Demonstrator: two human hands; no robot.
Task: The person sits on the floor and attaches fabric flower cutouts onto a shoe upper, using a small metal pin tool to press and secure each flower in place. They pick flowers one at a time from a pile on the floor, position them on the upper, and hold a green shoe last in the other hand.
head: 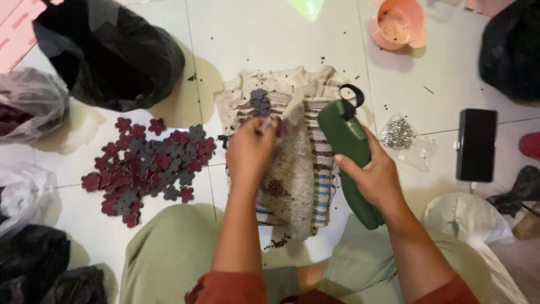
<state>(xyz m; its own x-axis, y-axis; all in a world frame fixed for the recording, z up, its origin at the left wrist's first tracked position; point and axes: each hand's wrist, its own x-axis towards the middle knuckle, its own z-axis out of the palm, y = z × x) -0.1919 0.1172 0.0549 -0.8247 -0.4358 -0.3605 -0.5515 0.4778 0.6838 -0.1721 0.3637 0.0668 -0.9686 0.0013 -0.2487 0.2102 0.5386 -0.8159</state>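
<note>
Left hand (248, 153) fingers pinch a small maroon flower piece (280, 127) at their tips — right hand (372, 174) fingers clenched around the green tool (347, 147), above the cloth (304, 169).

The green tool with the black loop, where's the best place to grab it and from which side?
Grip the green tool around its long body, coming from the right side. The right hand already wraps it there; the black loop end points away, and the cloth crowds its left.

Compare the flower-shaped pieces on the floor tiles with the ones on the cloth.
The floor pile is large, spread wide, mixing maroon and grey pieces; the cloth cluster is small, tight, and mostly grey. The left hand is nearer the cloth cluster. Both share the same flat flower shape.
</note>
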